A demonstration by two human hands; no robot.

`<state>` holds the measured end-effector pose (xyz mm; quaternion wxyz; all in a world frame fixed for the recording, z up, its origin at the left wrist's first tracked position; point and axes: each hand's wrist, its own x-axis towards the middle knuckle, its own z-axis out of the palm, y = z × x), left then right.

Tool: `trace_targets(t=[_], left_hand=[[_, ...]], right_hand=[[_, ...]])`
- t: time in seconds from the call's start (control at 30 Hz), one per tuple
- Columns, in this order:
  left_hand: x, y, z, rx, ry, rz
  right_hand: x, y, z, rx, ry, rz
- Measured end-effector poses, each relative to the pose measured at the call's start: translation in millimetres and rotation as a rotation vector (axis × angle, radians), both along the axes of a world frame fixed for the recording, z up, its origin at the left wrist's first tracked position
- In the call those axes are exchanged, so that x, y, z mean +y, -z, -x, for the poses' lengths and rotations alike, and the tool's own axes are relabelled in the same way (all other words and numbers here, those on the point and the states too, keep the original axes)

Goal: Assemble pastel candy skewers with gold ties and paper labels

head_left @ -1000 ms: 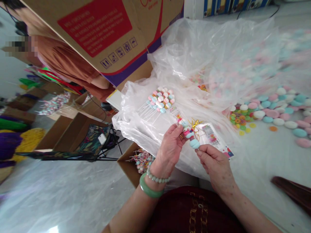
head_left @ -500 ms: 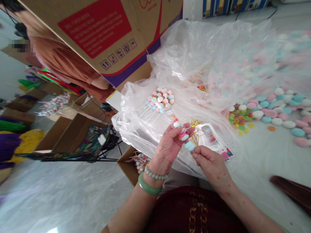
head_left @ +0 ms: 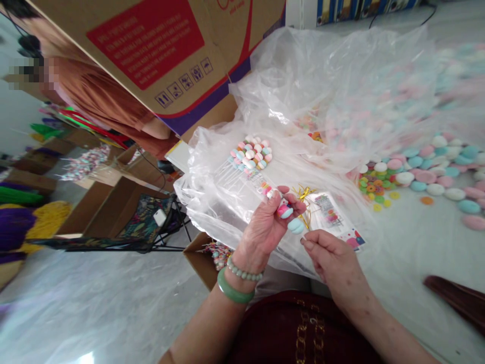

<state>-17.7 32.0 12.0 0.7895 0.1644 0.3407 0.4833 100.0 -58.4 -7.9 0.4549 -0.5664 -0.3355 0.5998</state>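
My left hand (head_left: pixel 268 223) is closed around a printed clear candy bag (head_left: pixel 260 183) and the candy skewer in it. A pale blue marshmallow (head_left: pixel 296 226) of the skewer sticks out below my left fingers, toward my right hand. My right hand (head_left: pixel 335 260) is closed in a pinch just past that marshmallow, on what looks like the skewer's thin stick. Beyond my hands lies a bunch of marshmallow skewers (head_left: pixel 250 154), sticks pointing left. Gold twist ties (head_left: pixel 304 193) and a stack of flat printed bags (head_left: pixel 331 215) lie beside my right hand.
Loose pastel marshmallows (head_left: pixel 424 177) and ring-shaped gummies (head_left: pixel 373 187) spread to the right, partly under plastic sheeting (head_left: pixel 280 86). A large carton (head_left: pixel 178 65) stands at the back left. Another person (head_left: pixel 102 96) is behind it. An open box (head_left: pixel 200 258) of skewers sits below the table edge.
The printed bag has shifted up and left over the bunch's near edge. My right fingertips have drawn slightly away from the blue marshmallow. My left hand has barely moved.
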Motion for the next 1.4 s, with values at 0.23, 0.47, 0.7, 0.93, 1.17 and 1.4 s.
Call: trace_targets(t=[0.23,0.47,0.7,0.93,1.17,1.4], left_hand=[[-5.9,-1.2,-1.1,-0.034,0.024,-0.013],[-13.5,1.9,-7.2,-0.054,0.072,-0.041],[-9.9,3.3,-0.8,-0.09,0.074,-0.004],[-8.6,3.2,-0.2,-0.072,0.056,0.045],[-10.7,3.7,-0.9,-0.112,0.069,0.035],[-17.1,2.4,-11.5,-0.023,0.043,-0.054]], right_hand=[[5.5,7.0,-8.9,0.988,-0.167,0.368],[6.0,13.4,-2.0,1.129,-0.189,0.359],[-1.3,2.8,2.9,0.043,-0.067,-0.034],[1.1,2.3,1.0,0.168,-0.087,0.036],[5.7,16.0,-9.6,1.096,-0.218,0.332],[11.2,10.7,3.4,1.173,-0.188,0.368]])
